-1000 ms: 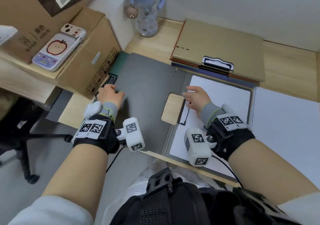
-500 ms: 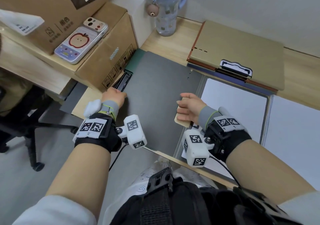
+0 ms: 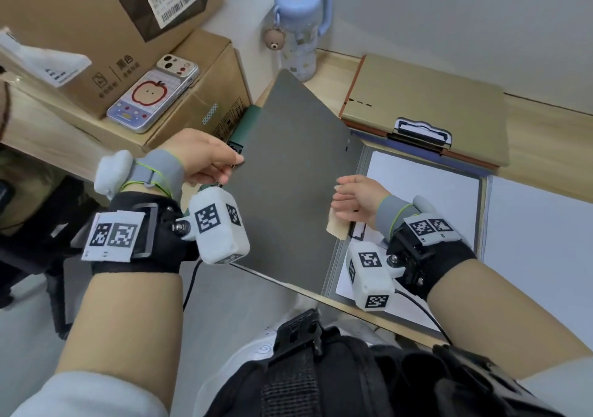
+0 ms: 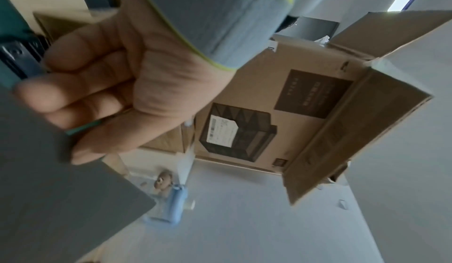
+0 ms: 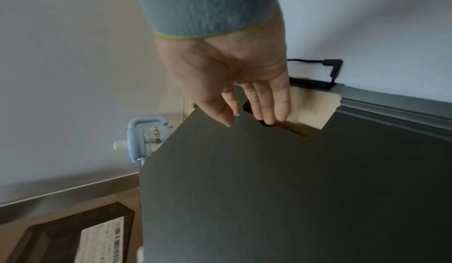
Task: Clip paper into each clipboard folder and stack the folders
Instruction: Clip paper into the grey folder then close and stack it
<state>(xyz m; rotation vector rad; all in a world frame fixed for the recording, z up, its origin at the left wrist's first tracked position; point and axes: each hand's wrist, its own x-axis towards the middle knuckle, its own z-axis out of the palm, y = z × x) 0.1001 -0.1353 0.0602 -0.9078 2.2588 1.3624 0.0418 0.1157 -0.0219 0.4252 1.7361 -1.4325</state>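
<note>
A grey clipboard folder lies open on the desk, and a white sheet sits under the clip on its right half. Its grey cover is raised at a steep slant. My left hand pinches the cover's left edge between thumb and curled fingers. My right hand is at the cover's right edge, with straight fingers resting on a tan tab by the fold. A stack of closed folders, tan on top, lies at the back.
A green folder with a black clip peeks out under the cover's left side. Loose white sheets lie at the right. A blue bottle stands at the back, with cardboard boxes and a phone at the left.
The cover lay flat before. My left hand has taken its left edge and lifted it up and towards the right. My right hand has stayed on the tan tab.
</note>
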